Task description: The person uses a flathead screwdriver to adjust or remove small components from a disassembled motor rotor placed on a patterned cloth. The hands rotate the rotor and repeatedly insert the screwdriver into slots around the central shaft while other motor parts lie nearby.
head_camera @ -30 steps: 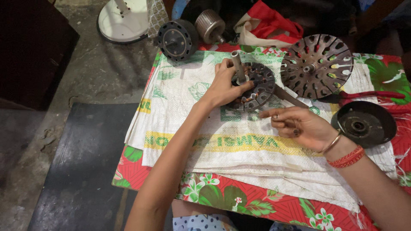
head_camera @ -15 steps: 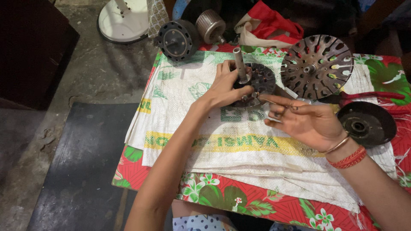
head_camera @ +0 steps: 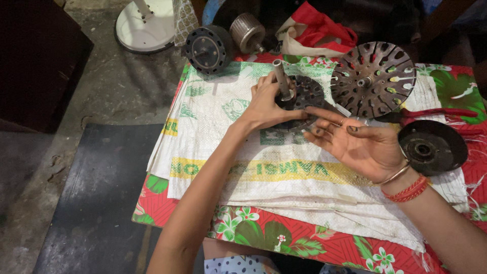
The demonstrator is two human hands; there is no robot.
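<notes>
- Holding a round, dark metal disc, the left hand has its fingers curled over the near edge.
- The disc has a grey shaft standing up from its middle, and thin slots all around.
- It sits on a white sack at the far middle of the bench.
- The right hand is wide open, palm up, holding nothing. Its fingertips are just beside the disc.
- The sack is a flat woven bag with green pictures and a yellow band with green letters.
- A bigger slotted plate lies to the right.
- A dark bowl-shaped cover lies by the right wrist.
- A red cloth with flowers covers the bench.
</notes>
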